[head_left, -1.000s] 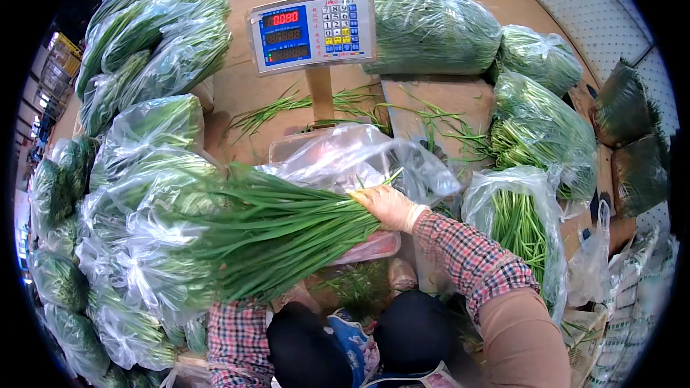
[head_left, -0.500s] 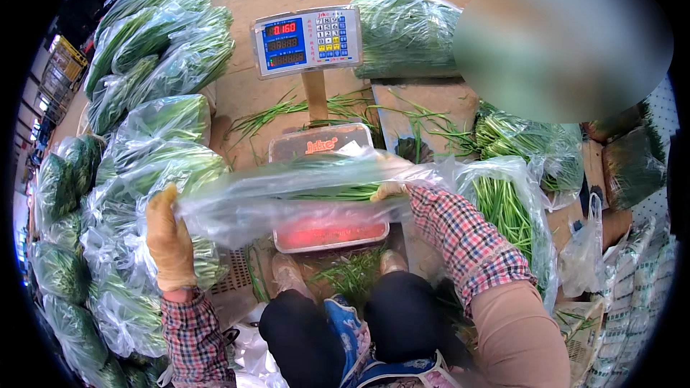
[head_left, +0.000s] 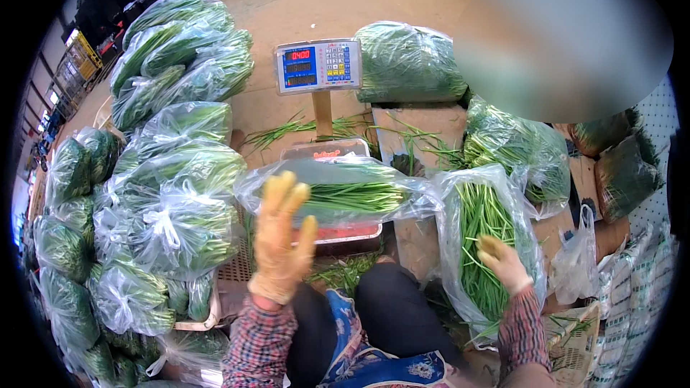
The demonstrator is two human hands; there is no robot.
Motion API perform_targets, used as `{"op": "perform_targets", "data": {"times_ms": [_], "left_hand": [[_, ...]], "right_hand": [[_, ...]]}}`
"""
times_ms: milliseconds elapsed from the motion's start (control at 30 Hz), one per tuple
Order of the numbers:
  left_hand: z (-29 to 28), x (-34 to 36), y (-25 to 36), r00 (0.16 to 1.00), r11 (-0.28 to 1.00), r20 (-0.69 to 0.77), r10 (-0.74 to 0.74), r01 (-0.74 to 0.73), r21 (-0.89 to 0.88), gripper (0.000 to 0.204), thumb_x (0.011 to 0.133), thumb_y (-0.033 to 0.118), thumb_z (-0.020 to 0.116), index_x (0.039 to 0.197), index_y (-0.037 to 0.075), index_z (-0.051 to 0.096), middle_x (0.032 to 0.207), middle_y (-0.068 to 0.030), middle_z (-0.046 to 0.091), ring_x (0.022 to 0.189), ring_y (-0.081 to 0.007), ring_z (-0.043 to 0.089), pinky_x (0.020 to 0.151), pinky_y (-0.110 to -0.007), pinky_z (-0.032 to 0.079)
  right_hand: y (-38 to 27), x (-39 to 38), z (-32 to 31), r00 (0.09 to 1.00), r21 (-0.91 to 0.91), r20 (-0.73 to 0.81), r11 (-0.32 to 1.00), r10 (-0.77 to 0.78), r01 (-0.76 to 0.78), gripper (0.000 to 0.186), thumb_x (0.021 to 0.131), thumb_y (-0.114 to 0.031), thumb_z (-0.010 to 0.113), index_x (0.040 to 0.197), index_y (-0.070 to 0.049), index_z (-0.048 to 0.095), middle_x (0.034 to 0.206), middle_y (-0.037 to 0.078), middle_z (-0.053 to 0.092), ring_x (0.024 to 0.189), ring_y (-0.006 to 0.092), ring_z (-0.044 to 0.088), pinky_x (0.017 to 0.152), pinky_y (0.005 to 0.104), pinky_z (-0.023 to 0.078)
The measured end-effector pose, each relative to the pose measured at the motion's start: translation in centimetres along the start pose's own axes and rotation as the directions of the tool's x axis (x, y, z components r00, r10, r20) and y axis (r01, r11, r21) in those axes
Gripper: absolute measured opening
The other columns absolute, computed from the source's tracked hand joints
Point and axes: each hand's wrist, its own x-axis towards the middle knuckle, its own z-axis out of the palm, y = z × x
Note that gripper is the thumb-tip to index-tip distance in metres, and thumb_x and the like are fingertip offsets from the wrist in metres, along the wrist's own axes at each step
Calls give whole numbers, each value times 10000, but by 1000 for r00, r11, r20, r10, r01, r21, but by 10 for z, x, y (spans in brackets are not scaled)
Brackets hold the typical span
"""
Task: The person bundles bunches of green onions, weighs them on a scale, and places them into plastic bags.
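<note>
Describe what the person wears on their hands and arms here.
Both hands wear thin, tan-yellow gloves with gathered cuffs at the wrists: the left hand and the right hand. Each forearm is covered by a long plaid sleeve checked in red, white and dark lines, reaching down to the glove cuff. No watch, jewellery or markings show on either one.

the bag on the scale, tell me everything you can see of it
The bag on the scale is clear, thin crinkled plastic, lying on its side across the scale's metal tray and overhanging both ends. Inside lie long green stalks, running lengthwise. The gloved left hand is raised open in front of it; whether they touch is unclear.
</note>
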Motion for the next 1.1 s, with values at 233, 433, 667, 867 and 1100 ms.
{"op": "perform_targets", "data": {"times_ms": [233, 433, 667, 867, 1100], "left_hand": [[140, -35, 133, 967, 775, 243, 74, 98, -624, 302, 808, 31, 574, 1108, 10, 555, 1205, -189, 522, 1127, -325, 502, 945, -353, 403], [249, -137, 174, 443, 859, 890, 110, 407, -310, 252, 849, 176, 554, 1059, 48, 609, 1018, -75, 619, 943, -191, 561, 848, -276, 427], [277, -153, 133, 300, 564, 942, -151, 809, -167, 343, 846, 341, 550, 989, 38, 623, 891, -107, 637, 840, -196, 579, 778, -303, 436], [273, -132, 146, 318, 743, 929, -191, 665, -75, 351, 828, 338, 498, 985, 51, 626, 991, -176, 623, 975, -344, 569, 843, -381, 427], [287, -118, 144, 410, 819, 867, -283, 573, -3, 344, 824, 316, 508, 987, 36, 626, 930, -176, 631, 890, -297, 592, 804, -357, 444]], "right_hand": [[60, -117, -64, 931, -20, -310, 978, 193, -210, 391, 856, -208, 590, 1171, 18, 542, 1086, 98, 610, 1012, 153, 555, 879, 279, 429], [121, -156, -72, 907, -271, -249, 875, 339, -401, 389, 831, -245, 610, 1155, -35, 561, 1087, 131, 614, 981, 236, 590, 876, 327, 444], [115, -158, -20, 999, -724, 44, 689, -20, 45, 326, 747, -179, 632, 1066, -113, 622, 1263, 96, 504, 1164, 276, 467, 962, 412, 375], [127, -147, 1, 950, -831, 242, 548, 197, 98, 355, 763, -252, 642, 1084, -109, 593, 1189, 77, 530, 1132, 262, 469, 965, 425, 367], [92, -66, -8, 943, -544, -211, 833, -257, 105, 345, 805, -194, 618, 1120, -74, 543, 1174, 118, 544, 1008, 295, 536, 845, 358, 454]]}}
